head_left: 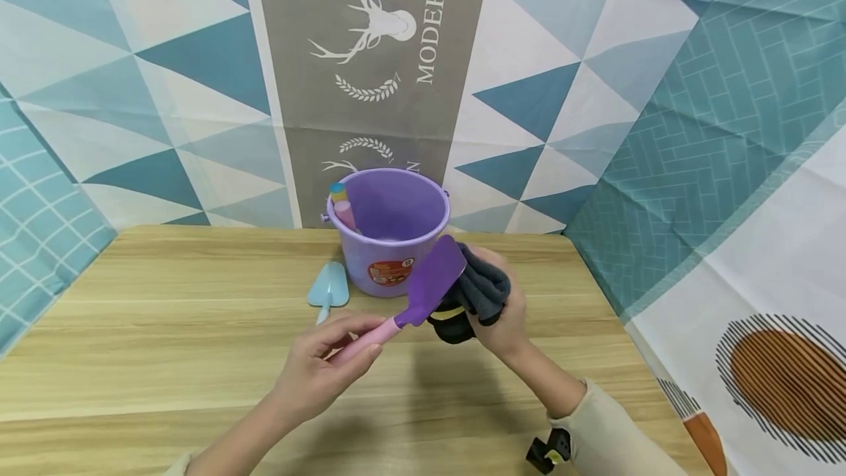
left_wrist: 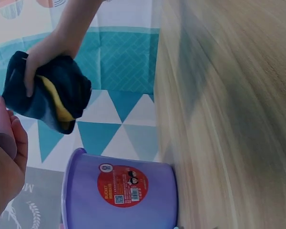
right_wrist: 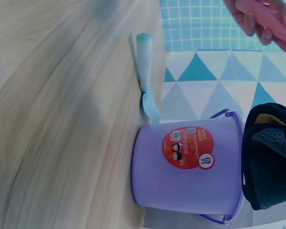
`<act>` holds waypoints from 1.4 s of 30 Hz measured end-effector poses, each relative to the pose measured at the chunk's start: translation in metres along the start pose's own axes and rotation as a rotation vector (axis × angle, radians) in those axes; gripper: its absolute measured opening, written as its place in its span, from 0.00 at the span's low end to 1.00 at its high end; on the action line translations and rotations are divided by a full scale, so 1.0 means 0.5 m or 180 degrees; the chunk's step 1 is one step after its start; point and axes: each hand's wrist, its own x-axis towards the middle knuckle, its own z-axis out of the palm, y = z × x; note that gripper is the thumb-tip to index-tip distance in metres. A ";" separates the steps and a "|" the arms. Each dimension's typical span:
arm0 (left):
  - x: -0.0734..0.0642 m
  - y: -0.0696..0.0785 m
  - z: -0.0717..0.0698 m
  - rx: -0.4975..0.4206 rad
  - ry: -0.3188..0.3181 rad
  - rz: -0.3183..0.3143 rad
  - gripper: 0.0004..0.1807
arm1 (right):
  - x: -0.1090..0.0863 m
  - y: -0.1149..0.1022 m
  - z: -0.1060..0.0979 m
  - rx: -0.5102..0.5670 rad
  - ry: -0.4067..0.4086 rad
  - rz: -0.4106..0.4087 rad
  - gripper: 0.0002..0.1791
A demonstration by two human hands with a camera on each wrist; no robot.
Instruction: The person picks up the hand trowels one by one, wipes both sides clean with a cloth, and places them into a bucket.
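Note:
My left hand (head_left: 311, 369) grips the pink handle of a toy shovel (head_left: 432, 281), whose purple blade points up and to the right. A dark grey-blue cloth (head_left: 484, 286) with a yellow stripe is bunched in my right hand (head_left: 510, 318). In the head view the cloth lies right behind the blade's right edge and overlaps it. The left wrist view shows fingers wrapped over the folded cloth (left_wrist: 50, 95). Both hands are above the table, in front of a purple bucket (head_left: 360, 259); the shovel's blade is out of sight in the right wrist view.
The bucket stands at the table's back edge, with a pink-handled thing (head_left: 344, 214) and a blue-and-yellow one (head_left: 338, 192) leaning inside. A light blue toy shovel (head_left: 329, 286) lies left of it on the wooden table (head_left: 165, 358). Patterned cloth hangs behind and at both sides.

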 end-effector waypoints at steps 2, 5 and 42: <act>-0.002 -0.001 0.000 0.0009 -0.0080 -0.0049 0.20 | 0.002 -0.004 0.000 0.0165 0.0069 0.0141 0.21; -0.005 -0.002 -0.001 -0.0004 -0.0179 -0.0134 0.19 | 0.005 -0.008 0.001 0.0111 0.0138 0.0192 0.20; 0.007 0.023 -0.025 -0.0077 0.0266 -0.0477 0.21 | -0.034 -0.016 0.005 -0.0310 -0.1241 0.0060 0.21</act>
